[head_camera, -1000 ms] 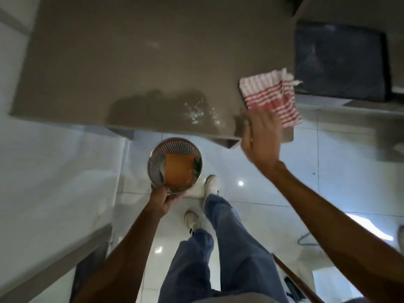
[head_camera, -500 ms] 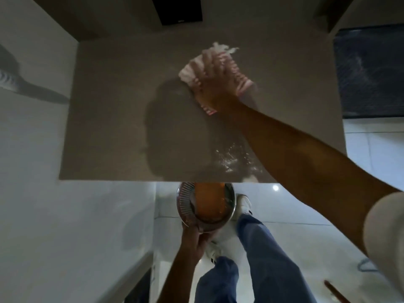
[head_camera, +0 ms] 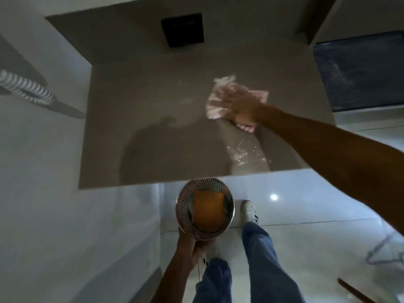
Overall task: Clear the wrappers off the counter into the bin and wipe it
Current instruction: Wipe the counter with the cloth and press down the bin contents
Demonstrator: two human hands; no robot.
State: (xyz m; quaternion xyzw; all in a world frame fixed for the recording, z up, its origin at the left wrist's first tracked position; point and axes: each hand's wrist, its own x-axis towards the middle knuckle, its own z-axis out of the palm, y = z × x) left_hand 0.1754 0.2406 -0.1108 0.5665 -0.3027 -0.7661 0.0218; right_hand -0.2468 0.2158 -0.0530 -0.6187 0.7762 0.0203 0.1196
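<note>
My right hand (head_camera: 242,106) presses a red-and-white striped cloth (head_camera: 215,103) flat on the brown counter (head_camera: 142,106), right of its middle; the hand and cloth are blurred. A wet shiny patch (head_camera: 244,152) lies nearer the counter's front edge. Below that edge my left hand (head_camera: 192,243) grips the rim of a round slatted metal bin (head_camera: 185,206). An orange wrapper (head_camera: 207,209) lies inside the bin.
A black square fitting (head_camera: 182,29) sits on the wall behind the counter. White wall stands to the left, with a striped object (head_camera: 26,88) on it. A dark panel (head_camera: 360,71) is at the right. My legs and white shoe (head_camera: 248,212) stand on glossy tiles.
My right hand slid the cloth from the counter's right edge to the far middle, then back toward the right and nearer. The bin stays held under the front edge.
</note>
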